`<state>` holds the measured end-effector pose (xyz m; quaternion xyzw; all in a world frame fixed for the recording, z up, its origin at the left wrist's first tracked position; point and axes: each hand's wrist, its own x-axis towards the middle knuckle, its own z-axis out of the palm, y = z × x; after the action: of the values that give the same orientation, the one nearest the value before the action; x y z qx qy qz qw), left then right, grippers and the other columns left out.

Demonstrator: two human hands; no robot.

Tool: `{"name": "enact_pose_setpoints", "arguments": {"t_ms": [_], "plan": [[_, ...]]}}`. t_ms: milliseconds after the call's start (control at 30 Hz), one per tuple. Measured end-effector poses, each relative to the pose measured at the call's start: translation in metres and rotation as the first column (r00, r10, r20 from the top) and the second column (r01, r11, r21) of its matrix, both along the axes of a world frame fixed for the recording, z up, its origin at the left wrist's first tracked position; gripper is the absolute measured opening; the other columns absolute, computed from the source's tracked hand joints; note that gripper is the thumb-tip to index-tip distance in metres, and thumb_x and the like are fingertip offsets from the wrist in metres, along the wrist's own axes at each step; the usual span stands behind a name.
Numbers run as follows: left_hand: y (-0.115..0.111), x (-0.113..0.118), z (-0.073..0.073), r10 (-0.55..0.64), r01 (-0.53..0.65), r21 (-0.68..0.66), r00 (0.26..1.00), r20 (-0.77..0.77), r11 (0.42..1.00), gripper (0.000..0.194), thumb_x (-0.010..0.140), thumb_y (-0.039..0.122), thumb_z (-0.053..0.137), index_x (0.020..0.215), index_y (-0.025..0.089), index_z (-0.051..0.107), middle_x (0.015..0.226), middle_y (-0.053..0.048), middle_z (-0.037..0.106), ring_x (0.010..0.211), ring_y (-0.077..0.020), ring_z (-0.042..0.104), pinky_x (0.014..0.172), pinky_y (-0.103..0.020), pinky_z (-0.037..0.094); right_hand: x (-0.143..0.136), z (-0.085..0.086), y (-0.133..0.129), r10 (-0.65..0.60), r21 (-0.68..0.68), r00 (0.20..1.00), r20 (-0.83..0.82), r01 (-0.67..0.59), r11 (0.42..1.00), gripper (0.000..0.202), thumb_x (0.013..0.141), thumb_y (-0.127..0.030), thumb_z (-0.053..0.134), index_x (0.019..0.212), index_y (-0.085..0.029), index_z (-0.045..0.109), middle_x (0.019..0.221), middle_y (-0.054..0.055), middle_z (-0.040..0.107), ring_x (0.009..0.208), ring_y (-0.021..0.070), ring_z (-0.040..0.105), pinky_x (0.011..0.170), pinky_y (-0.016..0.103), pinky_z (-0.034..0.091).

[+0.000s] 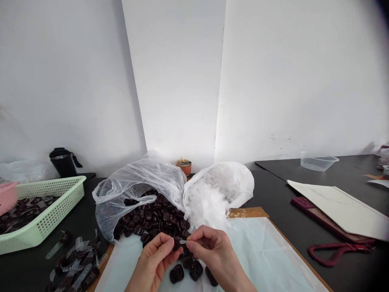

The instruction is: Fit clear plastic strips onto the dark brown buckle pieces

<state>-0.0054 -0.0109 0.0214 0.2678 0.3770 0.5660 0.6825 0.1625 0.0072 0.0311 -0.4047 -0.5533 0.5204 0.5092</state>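
Note:
My left hand (156,259) pinches a small dark brown plastic piece (177,243) at the bottom centre. Close beside it, the thumb and fingers of my right hand (212,251) grip a small clear strip (182,242), whose end meets the dark piece. Just behind both hands, a heap of glossy dark pieces (152,215) spills from a clear plastic bag (121,182). A second bag (243,182), to the right, holds many clear strips (206,202). Several loose dark pieces (176,273) lie on the pale sheet between my hands.
On the left are a green basket (60,207) of dark pieces, a pink container (7,196), a black tumbler (63,162) and joined strips (79,267). To the right lie a notebook (340,207), red-handled scissors (331,253) and a clear tub (317,163). A small pot (184,166) stands behind.

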Motion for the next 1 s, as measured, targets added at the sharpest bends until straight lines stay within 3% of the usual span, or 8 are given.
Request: {"name": "enact_pose_setpoints", "arguments": {"t_ms": [233,333,567,767,1000], "plan": [[-0.001,0.001,0.003,-0.048,0.050,0.057,0.998,-0.037,0.997,0.019,0.064,0.024,0.087,0.063,0.016,0.071,0.081,-0.002,0.074,0.079,-0.0139,0.067,0.084,-0.024,0.054,-0.004,-0.001,-0.005,-0.092,0.153,0.978,0.188,0.063,0.986,0.012,0.074,-0.022,0.067,0.063,-0.017,0.066,0.060,0.000,0.061,0.057,0.0129,0.051,0.052,0.022,0.040],[-0.003,0.001,0.004,0.013,-0.004,0.081,0.994,-0.112,0.997,0.020,0.060,0.027,0.088,0.061,0.017,0.070,0.088,-0.003,0.074,0.084,-0.0167,0.066,0.087,-0.028,0.053,-0.003,0.003,-0.007,-0.108,0.250,0.960,0.257,0.042,0.967,0.012,0.074,-0.018,0.064,0.062,-0.017,0.066,0.063,0.000,0.060,0.058,0.0129,0.053,0.053,0.022,0.041],[-0.003,0.000,-0.003,0.169,-0.111,0.204,0.941,-0.292,0.973,0.025,0.053,0.030,0.089,0.062,0.019,0.068,0.094,-0.007,0.075,0.085,-0.0226,0.066,0.078,-0.031,0.049,0.004,0.006,-0.006,-0.052,0.352,0.960,0.274,-0.050,0.935,0.011,0.076,-0.013,0.062,0.068,-0.018,0.068,0.071,0.001,0.064,0.063,0.0138,0.058,0.059,0.023,0.046],[-0.004,0.000,-0.003,0.167,-0.098,0.251,0.948,-0.271,0.963,0.023,0.056,0.028,0.089,0.067,0.020,0.069,0.092,-0.005,0.076,0.084,-0.0203,0.066,0.074,-0.027,0.048,0.001,0.001,-0.004,-0.026,0.310,0.978,0.208,-0.041,0.950,0.009,0.075,-0.012,0.064,0.069,-0.018,0.067,0.073,0.001,0.064,0.065,0.0139,0.058,0.059,0.023,0.046],[-0.005,-0.002,0.000,0.190,-0.116,0.275,0.947,-0.260,0.954,0.023,0.057,0.026,0.088,0.068,0.021,0.069,0.090,-0.004,0.077,0.085,-0.0202,0.068,0.075,-0.026,0.051,-0.003,-0.008,-0.002,0.049,0.110,0.999,0.019,-0.051,0.993,0.006,0.070,-0.017,0.073,0.067,-0.016,0.067,0.071,0.001,0.065,0.063,0.0130,0.056,0.056,0.022,0.042]]}}
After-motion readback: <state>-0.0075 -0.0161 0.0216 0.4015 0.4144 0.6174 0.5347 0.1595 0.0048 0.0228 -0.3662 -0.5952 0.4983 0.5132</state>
